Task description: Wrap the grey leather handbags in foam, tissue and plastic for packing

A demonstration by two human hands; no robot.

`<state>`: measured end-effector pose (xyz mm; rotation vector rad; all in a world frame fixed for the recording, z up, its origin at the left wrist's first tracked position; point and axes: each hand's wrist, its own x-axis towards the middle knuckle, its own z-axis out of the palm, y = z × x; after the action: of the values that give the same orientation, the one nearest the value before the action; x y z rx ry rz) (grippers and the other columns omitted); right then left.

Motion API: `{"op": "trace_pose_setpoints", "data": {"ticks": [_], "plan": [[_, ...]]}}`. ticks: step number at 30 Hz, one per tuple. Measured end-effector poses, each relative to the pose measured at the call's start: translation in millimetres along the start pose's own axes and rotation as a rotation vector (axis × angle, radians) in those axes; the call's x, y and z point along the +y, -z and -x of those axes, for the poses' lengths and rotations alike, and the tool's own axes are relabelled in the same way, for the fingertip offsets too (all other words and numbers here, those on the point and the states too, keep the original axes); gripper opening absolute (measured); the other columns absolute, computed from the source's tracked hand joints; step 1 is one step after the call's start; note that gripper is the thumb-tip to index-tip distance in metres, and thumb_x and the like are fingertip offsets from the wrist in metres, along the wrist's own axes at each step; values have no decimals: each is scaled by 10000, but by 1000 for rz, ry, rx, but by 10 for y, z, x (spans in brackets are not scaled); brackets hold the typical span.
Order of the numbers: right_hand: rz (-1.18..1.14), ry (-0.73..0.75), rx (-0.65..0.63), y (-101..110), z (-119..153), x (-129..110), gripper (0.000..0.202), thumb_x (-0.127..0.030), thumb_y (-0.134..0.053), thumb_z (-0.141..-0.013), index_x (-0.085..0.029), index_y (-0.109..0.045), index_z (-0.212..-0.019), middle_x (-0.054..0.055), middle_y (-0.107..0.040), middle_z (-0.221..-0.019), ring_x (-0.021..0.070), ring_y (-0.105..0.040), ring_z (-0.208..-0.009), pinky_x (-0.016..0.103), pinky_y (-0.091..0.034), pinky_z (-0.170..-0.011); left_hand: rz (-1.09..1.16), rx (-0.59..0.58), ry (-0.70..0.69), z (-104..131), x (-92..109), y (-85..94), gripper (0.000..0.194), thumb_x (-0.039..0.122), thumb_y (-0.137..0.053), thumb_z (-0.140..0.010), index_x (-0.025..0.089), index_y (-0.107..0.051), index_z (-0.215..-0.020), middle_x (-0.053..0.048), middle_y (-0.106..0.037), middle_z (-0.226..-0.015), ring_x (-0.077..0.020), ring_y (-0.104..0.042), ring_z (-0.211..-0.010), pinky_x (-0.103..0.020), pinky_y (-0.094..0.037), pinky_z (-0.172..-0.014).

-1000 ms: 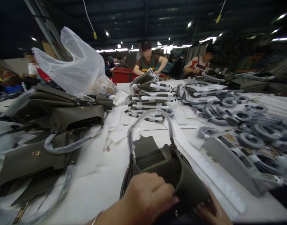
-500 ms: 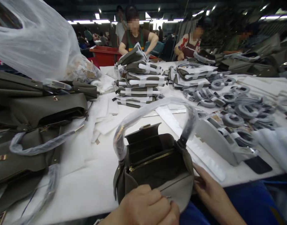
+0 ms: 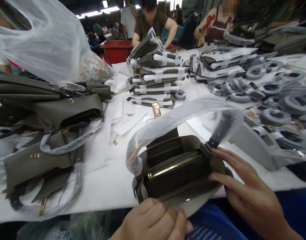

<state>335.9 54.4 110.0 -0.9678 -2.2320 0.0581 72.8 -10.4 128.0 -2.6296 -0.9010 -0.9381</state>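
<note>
An olive-grey handbag (image 3: 183,180) stands at the table's front edge, its mouth facing up. Its arched handle (image 3: 173,118) is wrapped in see-through plastic. Inside runs a gold zipper (image 3: 176,165), and the flap with a gold clasp (image 3: 156,110) is folded back on the far side. My left hand (image 3: 155,220) is closed on the near rim, fingers curled. At the right end, my right hand (image 3: 253,190) grips the side wall near the handle's base, thumb at the opening and fingers along the outside.
More olive bags (image 3: 43,160) lie at the left under a large plastic bag (image 3: 50,43). Wrapped bags are stacked (image 3: 158,75) at the back. Coiled straps (image 3: 275,115) in plastic cover the right, beside a grey curved panel (image 3: 253,143). Two co-workers stand across the table.
My right hand has come up from behind the bag's right side to grip beside the handle base. The flap has tipped further back, showing its clasp. The view has tilted down.
</note>
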Motion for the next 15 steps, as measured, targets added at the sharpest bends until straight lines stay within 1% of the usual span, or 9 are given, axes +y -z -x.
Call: {"op": "trace_pose_setpoints", "data": {"ticks": [4,6,8,9,10,11,12,14,15], "plan": [[-25,-14,4,-37,114,59,307,-4,-469,-865,-239,-655,-932,8,-485,-1492,243,-416,-1404,386,-405,-1142,-4,-68,98,54,-13,203,129,176,-717,-872,79,-678,-948,-6,-721,-723,-104,-658,-631,-240,-503,-551],[-29,-15,6,-27,134,74,298,-12,-468,-868,-234,-658,-928,19,-501,-1480,246,-417,-1405,390,-393,-1153,-4,-90,161,43,-55,290,113,144,-653,-910,70,-666,-994,-27,-735,-744,-117,-677,-653,-232,-534,-596],[-14,17,29,21,92,56,276,-28,-488,-869,-227,-667,-932,33,-541,-1446,244,-425,-1401,394,-358,-1180,-27,-139,250,-13,-116,362,179,99,-519,-958,75,-644,-1084,-70,-764,-875,-137,-716,-760,-220,-571,-686],[-7,59,50,55,47,29,272,-32,-504,-864,-224,-675,-953,38,-581,-1406,237,-440,-1391,395,-331,-1198,-40,-195,287,-64,-148,389,244,68,-457,-955,84,-632,-1125,-90,-766,-959,-151,-729,-825,-219,-582,-720],[-9,117,74,89,-11,-13,275,-37,-523,-859,-221,-682,-986,40,-629,-1350,227,-466,-1371,395,-309,-1212,-46,-290,315,-129,-177,406,304,40,-428,-929,98,-625,-1152,-103,-759,-1032,-165,-734,-869,-222,-590,-729],[-23,183,85,114,-77,-68,290,-41,-537,-856,-220,-686,-1029,36,-672,-1290,212,-500,-1342,386,-305,-1215,-47,-425,333,-205,-203,410,345,23,-434,-889,114,-629,-1158,-109,-750,-1073,-181,-739,-875,-230,-598,-711],[-47,244,74,123,-149,-134,318,-44,-540,-857,-221,-684,-1078,30,-704,-1239,192,-543,-1301,359,-332,-1200,-46,-591,341,-287,-225,400,369,17,-460,-849,125,-638,-1154,-117,-745,-1084,-199,-744,-843,-242,-603,-671],[-96,277,-29,63,-294,-267,375,-56,-529,-865,-222,-671,-1170,28,-723,-1208,158,-628,-1191,278,-451,-1096,-61,-898,334,-438,-268,328,361,30,-525,-805,127,-668,-1122,-138,-748,-1026,-226,-743,-716,-262,-592,-566],[-106,242,-105,-9,-367,-319,378,-76,-530,-869,-220,-673,-1188,37,-722,-1213,158,-663,-1133,250,-509,-1015,-72,-994,333,-495,-297,265,332,45,-549,-805,121,-685,-1098,-150,-752,-977,-238,-737,-670,-272,-579,-533]]}}
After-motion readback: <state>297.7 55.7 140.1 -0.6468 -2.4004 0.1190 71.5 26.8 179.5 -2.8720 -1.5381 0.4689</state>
